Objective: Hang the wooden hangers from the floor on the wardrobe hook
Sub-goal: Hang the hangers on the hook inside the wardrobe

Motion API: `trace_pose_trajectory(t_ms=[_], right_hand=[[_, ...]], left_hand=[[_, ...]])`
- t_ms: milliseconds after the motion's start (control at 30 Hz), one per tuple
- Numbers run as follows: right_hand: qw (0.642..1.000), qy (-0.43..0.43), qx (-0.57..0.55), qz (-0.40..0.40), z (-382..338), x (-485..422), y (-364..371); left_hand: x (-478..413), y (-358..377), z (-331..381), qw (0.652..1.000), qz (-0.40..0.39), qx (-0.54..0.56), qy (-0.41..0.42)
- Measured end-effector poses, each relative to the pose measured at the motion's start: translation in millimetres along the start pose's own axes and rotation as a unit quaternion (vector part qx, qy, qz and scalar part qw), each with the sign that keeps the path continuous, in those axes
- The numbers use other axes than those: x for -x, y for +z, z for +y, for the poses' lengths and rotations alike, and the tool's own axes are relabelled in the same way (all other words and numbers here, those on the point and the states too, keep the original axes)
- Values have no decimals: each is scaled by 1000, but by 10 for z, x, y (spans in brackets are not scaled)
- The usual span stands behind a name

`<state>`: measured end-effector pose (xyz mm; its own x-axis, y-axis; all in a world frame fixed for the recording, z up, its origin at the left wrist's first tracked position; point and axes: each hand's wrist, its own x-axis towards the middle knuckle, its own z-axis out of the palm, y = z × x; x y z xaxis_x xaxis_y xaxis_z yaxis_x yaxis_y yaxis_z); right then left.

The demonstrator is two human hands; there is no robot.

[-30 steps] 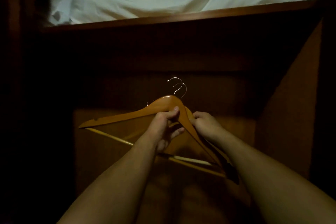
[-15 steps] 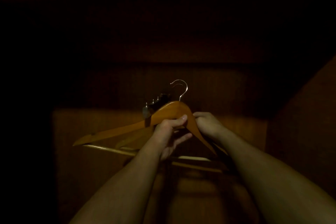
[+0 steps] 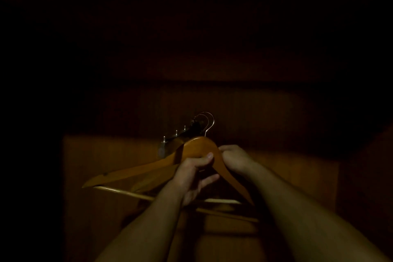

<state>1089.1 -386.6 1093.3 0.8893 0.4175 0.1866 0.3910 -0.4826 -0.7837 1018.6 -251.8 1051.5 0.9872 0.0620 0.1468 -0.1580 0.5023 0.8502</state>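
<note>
I hold two wooden hangers [image 3: 195, 151] up in the dark wardrobe, my left hand [image 3: 192, 173] and right hand [image 3: 235, 158] pinching the top, wire hooks [image 3: 207, 122] right at the wardrobe hook [image 3: 180, 134], so next I think I must drop them over it.

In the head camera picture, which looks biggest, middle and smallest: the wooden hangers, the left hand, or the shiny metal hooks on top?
1. wooden hangers
2. left hand, though nearer the camera
3. metal hooks
</note>
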Motion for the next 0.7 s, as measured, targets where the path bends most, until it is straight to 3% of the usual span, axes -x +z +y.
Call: trace_pose_trajectory(t_ms=[700], right_hand=[[1000, 25, -5, -13, 156, -117, 142]], left_hand=[[56, -172, -28, 1000, 8, -3, -16]])
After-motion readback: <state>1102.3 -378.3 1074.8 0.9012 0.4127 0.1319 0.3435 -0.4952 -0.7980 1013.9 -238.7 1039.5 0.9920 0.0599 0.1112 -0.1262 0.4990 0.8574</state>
